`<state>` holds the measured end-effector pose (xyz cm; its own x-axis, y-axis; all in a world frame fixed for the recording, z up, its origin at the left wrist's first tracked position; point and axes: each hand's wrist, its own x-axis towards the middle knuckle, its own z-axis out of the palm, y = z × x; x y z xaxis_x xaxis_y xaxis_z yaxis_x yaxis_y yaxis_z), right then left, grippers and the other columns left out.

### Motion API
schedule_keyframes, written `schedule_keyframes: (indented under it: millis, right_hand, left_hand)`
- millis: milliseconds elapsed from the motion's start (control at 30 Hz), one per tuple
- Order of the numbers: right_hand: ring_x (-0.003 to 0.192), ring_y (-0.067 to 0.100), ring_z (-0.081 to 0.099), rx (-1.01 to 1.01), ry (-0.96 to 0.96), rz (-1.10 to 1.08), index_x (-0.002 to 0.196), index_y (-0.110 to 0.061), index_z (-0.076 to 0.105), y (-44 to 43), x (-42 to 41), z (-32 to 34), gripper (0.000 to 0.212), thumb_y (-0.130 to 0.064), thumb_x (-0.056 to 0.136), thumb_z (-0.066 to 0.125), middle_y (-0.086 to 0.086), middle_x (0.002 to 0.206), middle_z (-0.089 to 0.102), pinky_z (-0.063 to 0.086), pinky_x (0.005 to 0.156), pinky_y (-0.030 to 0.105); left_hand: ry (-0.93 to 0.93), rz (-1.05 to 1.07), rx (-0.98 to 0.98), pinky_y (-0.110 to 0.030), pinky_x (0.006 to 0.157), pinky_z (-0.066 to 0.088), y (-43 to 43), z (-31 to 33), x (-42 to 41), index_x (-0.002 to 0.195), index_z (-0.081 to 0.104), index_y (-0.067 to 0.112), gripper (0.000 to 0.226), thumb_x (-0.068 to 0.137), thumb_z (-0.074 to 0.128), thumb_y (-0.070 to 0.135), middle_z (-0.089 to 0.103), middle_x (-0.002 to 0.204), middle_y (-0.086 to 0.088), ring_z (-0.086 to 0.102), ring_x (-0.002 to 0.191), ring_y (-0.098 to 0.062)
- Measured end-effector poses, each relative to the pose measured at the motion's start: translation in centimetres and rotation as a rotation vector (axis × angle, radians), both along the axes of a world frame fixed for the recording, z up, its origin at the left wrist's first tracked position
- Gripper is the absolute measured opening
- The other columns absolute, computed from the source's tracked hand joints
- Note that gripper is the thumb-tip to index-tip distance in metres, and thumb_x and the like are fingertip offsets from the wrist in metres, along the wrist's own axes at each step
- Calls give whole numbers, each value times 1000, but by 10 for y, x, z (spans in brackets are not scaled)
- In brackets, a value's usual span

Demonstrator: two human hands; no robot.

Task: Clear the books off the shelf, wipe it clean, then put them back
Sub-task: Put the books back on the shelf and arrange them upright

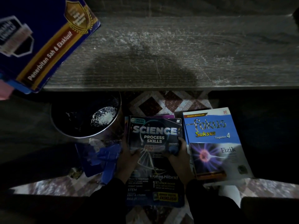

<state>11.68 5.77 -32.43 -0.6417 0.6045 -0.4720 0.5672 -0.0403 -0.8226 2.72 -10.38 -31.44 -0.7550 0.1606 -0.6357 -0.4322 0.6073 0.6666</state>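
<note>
Pointing its title end at the shelf (161, 46), the Science Process Skills book (154, 135) lies cover-up, its long axis running away from the person. The left hand (127, 156) and right hand (179, 154) grip its side edges, thumbs curled onto the cover. A Fokus Fizik book (215, 143) sits just right of it, and a metal bin (84, 120) sits to its left.

The blue book (48, 42) runs off the top-left edge.
</note>
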Motion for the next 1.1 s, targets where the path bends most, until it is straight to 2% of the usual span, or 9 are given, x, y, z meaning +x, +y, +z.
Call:
schedule_keyframes:
  millis: [167,300,400,567,667,800,900,1000,1100]
  right_hand:
    - [92,0,60,-248,62,-63,138,-29,37,10,-4,5,83,-7,71,81,-7,112,61,52,79,22]
    - [104,25,63,-392,104,-94,142,-28,38,20,-2,3,87,5,71,76,7,123,63,53,90,47]
    - [111,30,61,-427,115,-89,144,-27,34,21,-3,10,90,1,70,78,10,124,62,49,96,49]
    - [108,20,63,-415,110,24,141,-39,33,26,6,17,93,-29,62,80,4,126,60,55,87,42]
    - [103,1,63,-417,111,96,143,-33,32,24,13,19,76,-15,80,70,-5,127,59,52,78,19]
    - [92,10,70,-556,72,144,112,-35,56,26,11,33,36,-19,82,67,-9,100,73,54,74,26]
    - [101,17,68,-489,130,49,113,-50,47,26,8,35,50,-18,81,69,-2,113,69,57,81,36]
    - [95,3,66,-407,131,42,115,-39,50,17,6,34,36,-22,87,65,-13,109,65,54,71,19]
    - [117,6,53,-417,69,75,140,-38,35,13,6,33,67,-44,81,67,-13,135,50,47,86,18]
  left_hand:
    - [48,-45,152,-39,101,43,-4,11,-8,141,6,59,102,77,78,26,52,134,10,51,124,-17]
    - [27,43,268,-49,106,39,-8,3,-7,134,8,70,115,48,84,62,47,140,14,46,129,-13]
    - [54,-10,308,-38,107,38,-3,20,-7,134,0,69,114,60,85,49,34,151,10,41,133,-11]
    - [-140,154,472,-23,73,54,-8,30,-18,141,26,44,89,79,66,-5,65,117,9,67,94,-6]
    - [-245,181,524,-42,92,51,-17,35,-29,143,36,38,84,74,69,3,65,122,-1,64,108,-24]
    - [-342,168,584,-46,89,52,-21,36,-36,141,40,36,76,76,68,7,64,124,-7,63,109,-31]
    - [-406,212,585,-38,74,58,-23,38,-34,136,47,28,63,78,64,8,66,120,-12,68,93,-28]
    - [-497,273,563,-33,63,58,-30,36,-31,130,54,16,55,76,63,14,72,103,-13,71,79,-25]
    - [-585,305,551,-29,56,57,-36,38,-31,123,60,9,48,77,61,18,74,89,-11,72,72,-23]
